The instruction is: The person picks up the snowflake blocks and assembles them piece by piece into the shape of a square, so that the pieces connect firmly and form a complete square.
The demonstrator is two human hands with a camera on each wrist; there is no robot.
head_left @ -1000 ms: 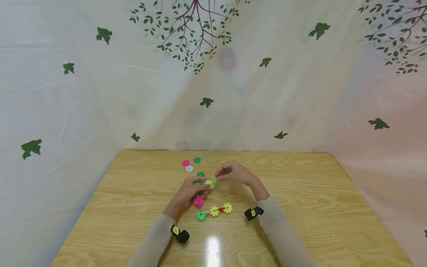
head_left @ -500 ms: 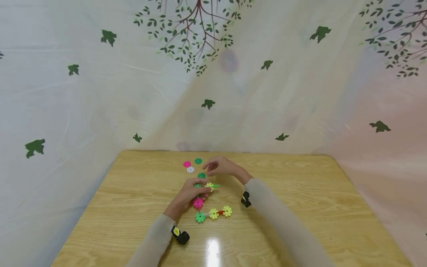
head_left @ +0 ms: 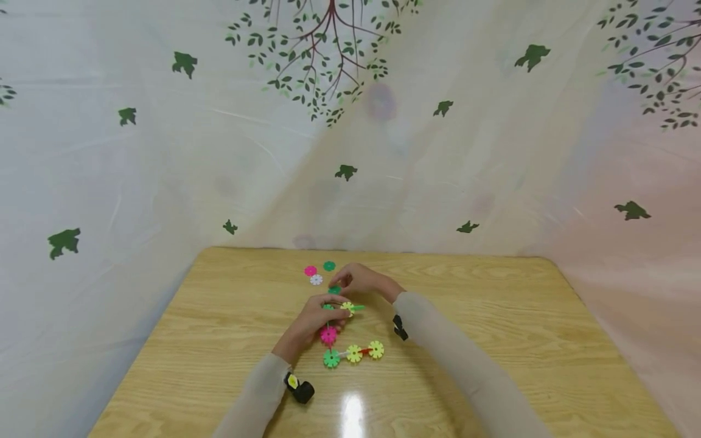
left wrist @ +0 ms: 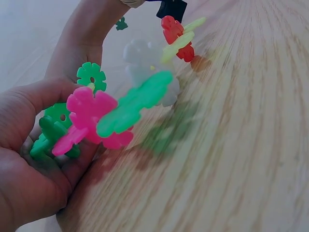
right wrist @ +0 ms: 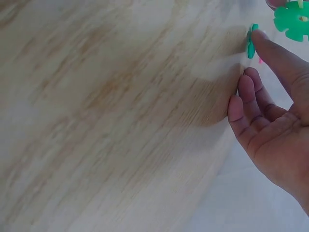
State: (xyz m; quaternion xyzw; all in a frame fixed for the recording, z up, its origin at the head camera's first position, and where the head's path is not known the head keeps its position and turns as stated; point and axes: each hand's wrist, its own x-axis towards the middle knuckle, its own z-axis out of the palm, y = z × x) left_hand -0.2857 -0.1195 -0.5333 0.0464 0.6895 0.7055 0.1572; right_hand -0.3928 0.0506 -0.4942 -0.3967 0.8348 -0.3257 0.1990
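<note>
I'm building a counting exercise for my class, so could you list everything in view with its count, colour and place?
Wood-grain table: 1, light brown, beneath the pieces
Pale printed backdrop sheet: 1, off-white with green branches and bird shapes, behind the table
Pink flower-shaped plastic disc: 1, pink, loose, towards the far edge
White flower-shaped plastic disc: 1, white, beside the pink one
Dark green flower-shaped plastic discs: 2, dark green, one near those, one closer in
Chain of joined flower-shaped plastic discs: 1, multicoloured, mid-table, partly hidden
Black wrist cameras: 2, black, one per wrist
Beige sleeves: 2, beige, on the arms
Left hand: 1, holding the chain
Right hand: 1, fingers at the closer green disc
</note>
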